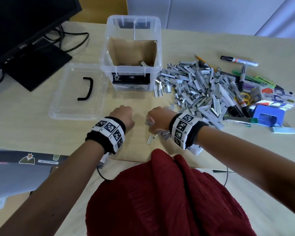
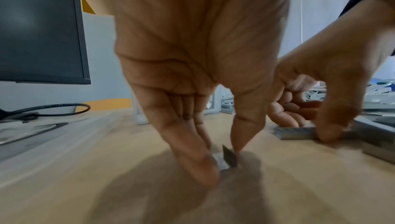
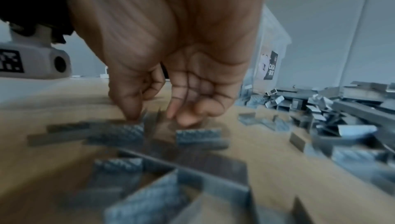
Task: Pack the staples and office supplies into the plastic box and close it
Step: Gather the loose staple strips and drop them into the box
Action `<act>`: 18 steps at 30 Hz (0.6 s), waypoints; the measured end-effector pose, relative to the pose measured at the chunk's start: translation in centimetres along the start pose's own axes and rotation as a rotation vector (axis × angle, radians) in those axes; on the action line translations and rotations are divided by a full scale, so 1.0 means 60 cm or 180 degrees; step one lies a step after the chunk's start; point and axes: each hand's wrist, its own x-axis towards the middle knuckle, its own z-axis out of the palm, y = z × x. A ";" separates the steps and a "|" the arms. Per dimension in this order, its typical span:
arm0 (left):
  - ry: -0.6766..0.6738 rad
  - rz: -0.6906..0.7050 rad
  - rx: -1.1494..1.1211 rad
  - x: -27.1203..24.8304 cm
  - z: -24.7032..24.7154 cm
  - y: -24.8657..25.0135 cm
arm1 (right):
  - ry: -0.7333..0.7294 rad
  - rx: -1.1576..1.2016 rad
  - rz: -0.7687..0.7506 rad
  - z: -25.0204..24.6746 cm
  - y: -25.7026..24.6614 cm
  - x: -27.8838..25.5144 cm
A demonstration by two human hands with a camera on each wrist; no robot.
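The clear plastic box [image 1: 129, 68] stands open at the back centre, lined with cardboard, with a few staple strips inside. Its lid [image 1: 66, 103] with a black handle lies flat to its left. A big pile of staple strips [image 1: 194, 86] spreads to the right of the box. My left hand [image 1: 124, 114] is low over the table in front of the box, and its thumb and fingers [image 2: 226, 163] pinch a short staple strip [image 2: 229, 157]. My right hand [image 1: 158, 116] is beside it at the pile's near edge, with thumb and curled fingers [image 3: 153, 117] closing on a staple strip [image 2: 299, 133] that lies on the table.
Loose staple strips [image 1: 158, 135] lie under my right wrist. Markers [image 1: 238, 61], pens, scissors, small cartons [image 1: 276, 96] and a blue hole punch [image 1: 267, 116] sit at the far right. A monitor [image 1: 24, 23] with cables stands at the back left. A laptop [image 1: 15, 167] is at the near left.
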 end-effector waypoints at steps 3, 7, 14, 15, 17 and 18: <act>-0.0024 0.0043 -0.0320 0.008 -0.001 -0.006 | 0.0220 0.0461 0.0246 -0.004 0.021 0.005; -0.0283 -0.0033 -0.2437 0.020 -0.004 -0.018 | 0.0578 0.3142 0.0502 -0.034 0.067 -0.007; -0.1302 0.0050 -0.5762 0.032 -0.033 -0.019 | 0.0800 0.5935 0.0097 -0.060 0.132 -0.045; -0.1383 0.0009 -0.5897 0.036 -0.035 -0.016 | 0.0828 0.5809 0.0201 -0.061 0.134 -0.044; -0.1448 0.0064 -0.5679 0.042 -0.039 -0.006 | 0.0913 0.5189 0.0467 -0.061 0.134 -0.037; -0.1401 0.0151 -0.5377 0.043 -0.040 0.000 | 0.0990 0.4552 0.0537 -0.058 0.131 -0.033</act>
